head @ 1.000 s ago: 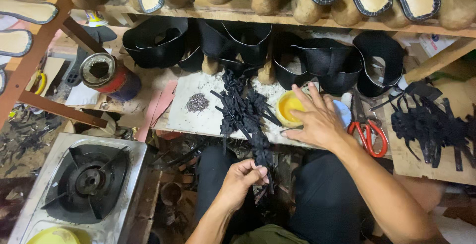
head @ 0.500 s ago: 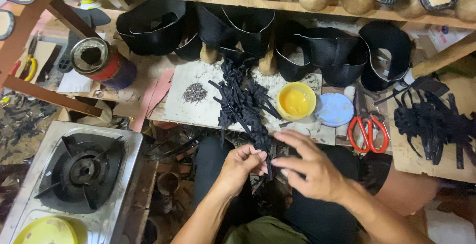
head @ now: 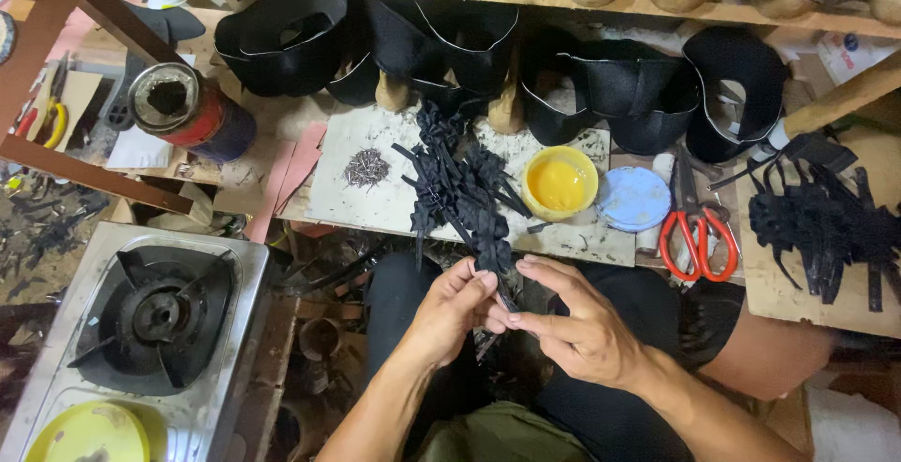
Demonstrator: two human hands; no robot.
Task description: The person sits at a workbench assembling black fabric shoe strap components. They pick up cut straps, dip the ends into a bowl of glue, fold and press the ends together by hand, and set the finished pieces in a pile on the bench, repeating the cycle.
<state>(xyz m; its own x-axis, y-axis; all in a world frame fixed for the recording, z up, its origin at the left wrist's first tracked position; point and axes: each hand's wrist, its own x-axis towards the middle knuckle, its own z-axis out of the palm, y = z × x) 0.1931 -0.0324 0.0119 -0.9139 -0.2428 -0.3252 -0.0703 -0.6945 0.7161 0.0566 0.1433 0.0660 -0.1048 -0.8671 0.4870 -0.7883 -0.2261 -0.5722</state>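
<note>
My left hand and my right hand meet over my lap, fingertips pinching the same thin black strap piece. Just above them a heap of black strap pieces lies on a white work board, its lower end hanging over the board's front edge toward my fingers. A yellow bowl of glue stands to the right of the heap.
A small pile of nails lies on the board. A blue lid, red-handled scissors and more black straps lie right. Black shoe uppers line the shelf. A tin can and gas burner sit left.
My right hand has come back from the yellow bowl on the board down to my lap and now joins the left hand on the strap piece.
</note>
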